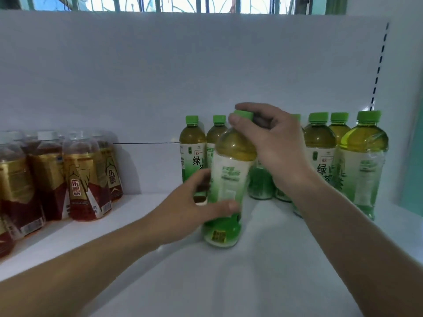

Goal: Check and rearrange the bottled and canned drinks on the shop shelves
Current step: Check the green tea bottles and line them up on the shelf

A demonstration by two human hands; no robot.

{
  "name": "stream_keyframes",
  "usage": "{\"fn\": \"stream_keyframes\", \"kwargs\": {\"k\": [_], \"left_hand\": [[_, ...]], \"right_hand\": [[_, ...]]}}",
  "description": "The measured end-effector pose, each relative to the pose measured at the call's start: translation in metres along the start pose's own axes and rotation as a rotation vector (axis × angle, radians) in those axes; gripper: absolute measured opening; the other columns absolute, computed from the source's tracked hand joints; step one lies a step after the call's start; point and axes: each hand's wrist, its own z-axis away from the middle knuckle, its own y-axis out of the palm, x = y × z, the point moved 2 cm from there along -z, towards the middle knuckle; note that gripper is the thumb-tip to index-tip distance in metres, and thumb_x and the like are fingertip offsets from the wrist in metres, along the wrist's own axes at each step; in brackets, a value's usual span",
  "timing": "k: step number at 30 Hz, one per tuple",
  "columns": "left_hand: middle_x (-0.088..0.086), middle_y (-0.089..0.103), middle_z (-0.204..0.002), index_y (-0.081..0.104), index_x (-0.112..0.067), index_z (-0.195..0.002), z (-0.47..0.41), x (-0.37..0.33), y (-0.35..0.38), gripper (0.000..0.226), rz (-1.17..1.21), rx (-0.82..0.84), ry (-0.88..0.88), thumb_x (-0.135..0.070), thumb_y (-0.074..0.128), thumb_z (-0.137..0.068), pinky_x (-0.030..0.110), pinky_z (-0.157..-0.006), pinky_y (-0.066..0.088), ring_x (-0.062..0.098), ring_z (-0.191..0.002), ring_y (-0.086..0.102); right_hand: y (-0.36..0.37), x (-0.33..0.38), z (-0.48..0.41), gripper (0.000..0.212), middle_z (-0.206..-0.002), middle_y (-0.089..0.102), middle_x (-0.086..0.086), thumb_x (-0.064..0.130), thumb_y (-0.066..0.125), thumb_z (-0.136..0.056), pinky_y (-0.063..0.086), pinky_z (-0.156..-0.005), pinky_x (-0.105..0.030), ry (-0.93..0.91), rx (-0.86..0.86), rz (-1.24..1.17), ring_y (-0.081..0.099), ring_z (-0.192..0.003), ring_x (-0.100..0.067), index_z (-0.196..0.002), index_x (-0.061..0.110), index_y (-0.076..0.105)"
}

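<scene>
A green tea bottle with a green cap stands on the white shelf, slightly tilted, its back label toward me. My right hand grips its cap and neck from above. My left hand holds its lower body, thumb across the front, fingers wrapped behind. Several more green tea bottles stand in a row behind and to the right, some hidden by my right hand. A group of red-and-gold energy drink bottles stands at the left.
The shelf's white back panel rises behind the bottles. A slotted upright runs up at the right, with a teal wall beyond it. Bare shelf lies between the two drink groups and in front.
</scene>
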Motion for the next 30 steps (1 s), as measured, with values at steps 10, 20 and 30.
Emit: {"fn": "stream_keyframes", "kwargs": {"k": [10,20,30], "left_hand": [[-0.017,0.075,-0.100,0.067,-0.029,-0.112,0.000,0.020,-0.022,0.048,0.141,-0.169,0.016,-0.019,0.086,-0.069,0.014,-0.077,0.056,0.001,-0.094,0.070],[-0.007,0.074,-0.111,0.061,-0.027,-0.123,-0.002,0.024,-0.028,0.059,0.266,-0.083,0.030,-0.024,0.086,-0.069,0.029,-0.091,0.056,0.011,-0.106,0.070],[-0.004,0.076,-0.105,0.062,-0.020,-0.117,-0.004,0.025,-0.027,0.051,0.245,-0.044,0.009,-0.015,0.082,-0.070,0.026,-0.086,0.057,0.012,-0.100,0.072]], "right_hand": [[0.021,-0.012,0.019,0.083,-0.116,0.061,0.030,0.062,0.073,-0.058,0.053,-0.080,-0.015,-0.011,0.403,0.273,0.061,-0.097,0.008,-0.135,0.046,0.046],[0.034,-0.035,0.023,0.060,-0.100,0.076,0.016,0.057,0.080,-0.053,0.057,-0.078,-0.021,0.192,0.427,0.187,0.071,-0.092,0.000,-0.106,0.031,0.068],[0.038,-0.031,0.027,0.069,-0.117,0.070,0.019,0.065,0.067,-0.073,0.051,-0.095,-0.026,0.162,0.503,0.137,0.065,-0.108,0.004,-0.134,0.036,0.052]]}}
